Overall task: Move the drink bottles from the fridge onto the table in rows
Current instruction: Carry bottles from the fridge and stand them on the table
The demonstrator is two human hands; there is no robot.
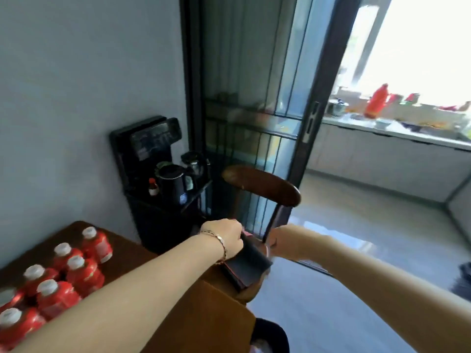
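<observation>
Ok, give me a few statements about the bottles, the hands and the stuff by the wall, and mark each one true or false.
1. Red bottles with white caps stand upright on the table. True.
2. The left hand holds a bottle. False: it grips a dark flat object near the table's corner.
3. A bracelet is on the left wrist. True.
4. The black kettle stands on the table. False: it sits on the black dispenser by the wall.
</observation>
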